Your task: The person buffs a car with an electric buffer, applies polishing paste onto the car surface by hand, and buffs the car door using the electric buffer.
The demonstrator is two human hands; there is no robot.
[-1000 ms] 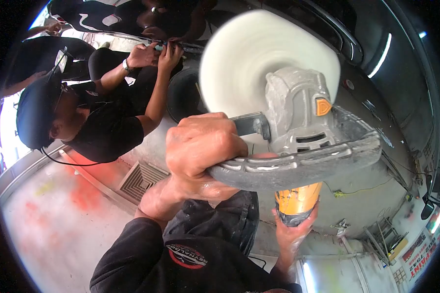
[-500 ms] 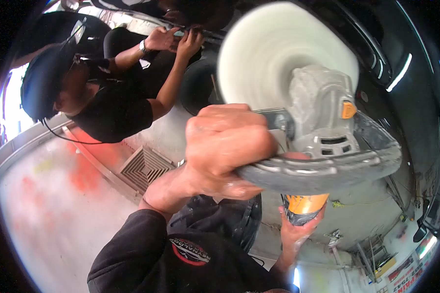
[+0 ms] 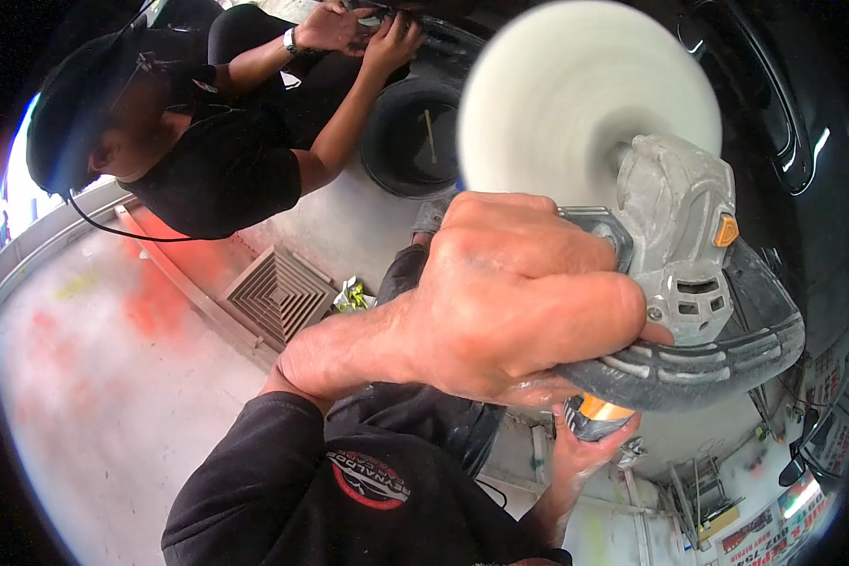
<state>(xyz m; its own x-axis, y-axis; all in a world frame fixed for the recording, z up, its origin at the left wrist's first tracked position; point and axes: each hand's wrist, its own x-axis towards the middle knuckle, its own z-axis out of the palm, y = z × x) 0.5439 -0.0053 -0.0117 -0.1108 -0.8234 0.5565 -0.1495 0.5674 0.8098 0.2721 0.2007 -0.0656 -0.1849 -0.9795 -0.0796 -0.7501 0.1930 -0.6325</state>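
Note:
A grey power polisher (image 3: 679,217) with an orange button fills the upper right, and its round white pad (image 3: 547,94) is blurred by spinning. My left hand (image 3: 528,292) is closed round the black loop handle (image 3: 717,373) at its head. Lower down, my right hand (image 3: 580,457) wraps the orange and black rear body (image 3: 599,415), partly hidden behind my left hand and the handle. The pad lies against or close to a glossy black car panel (image 3: 764,57); whether it touches, I cannot tell.
At the upper left a co-worker (image 3: 226,160) in black has both hands at dark bodywork. A dark bucket (image 3: 415,141) with a stick in it stands on the floor beside them. A square vent grille (image 3: 278,294) is on the paint-stained wall. A metal rack (image 3: 698,500) stands lower right.
The polisher and my left hand have shifted right in view, with the pad still spinning. My right hand stays on the rear body. The co-worker's hands appear higher and further right.

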